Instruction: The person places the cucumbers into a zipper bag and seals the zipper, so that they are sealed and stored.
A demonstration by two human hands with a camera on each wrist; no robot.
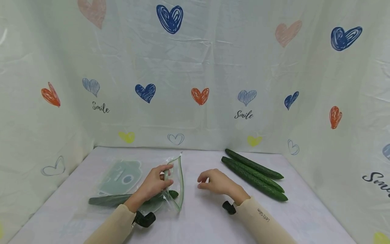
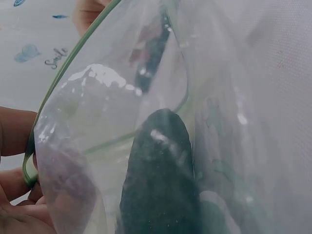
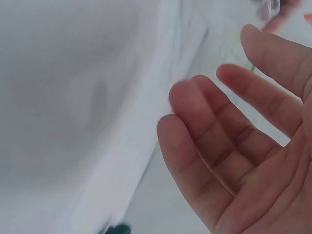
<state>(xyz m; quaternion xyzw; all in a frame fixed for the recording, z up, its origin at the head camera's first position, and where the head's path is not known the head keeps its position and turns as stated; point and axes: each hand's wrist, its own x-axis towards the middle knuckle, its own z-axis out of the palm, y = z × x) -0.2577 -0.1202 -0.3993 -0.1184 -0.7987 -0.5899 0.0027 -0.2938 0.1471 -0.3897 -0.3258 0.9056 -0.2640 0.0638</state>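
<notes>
A clear zip bag [image 1: 180,179] with a green seal lies on the left of the table, its mouth spread toward the right. My left hand [image 1: 155,181] pinches the bag's edge between thumb and fingers. Inside the bag lies one cucumber [image 1: 109,200], its end [image 2: 161,165] near the mouth in the left wrist view. My right hand [image 1: 217,182] hovers over the table between the bag and the loose cucumbers, fingers loosely bent and holding nothing. In the right wrist view its palm and fingers [image 3: 195,161] show bare.
Three loose cucumbers, the nearest cucumber [image 1: 254,179] among them, lie side by side at the right back of the table [image 1: 201,227]. A pale green printed shape [image 1: 122,178] shows at the left. A white curtain [image 1: 195,67] with hearts surrounds the table.
</notes>
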